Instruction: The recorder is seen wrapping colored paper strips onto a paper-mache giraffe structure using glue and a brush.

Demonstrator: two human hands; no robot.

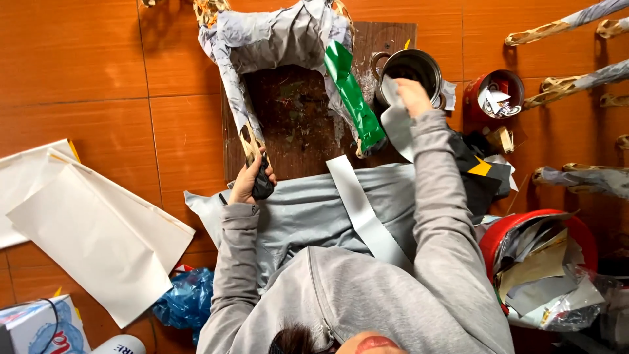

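grey paper strip (397,124) looks light, floppy, tearable; right hand (413,95) pinches its top edge over the steel pot (411,68); left hand (249,180) grips the paper-wrapped figure's leg (252,147).

The left hand (249,180) grips a leg of the paper-covered animal figure (275,36) at the near edge of the dark wooden board (295,124). The right hand (413,95) holds a grey paper strip (398,121) over the metal pot (409,69), perhaps dipping it.
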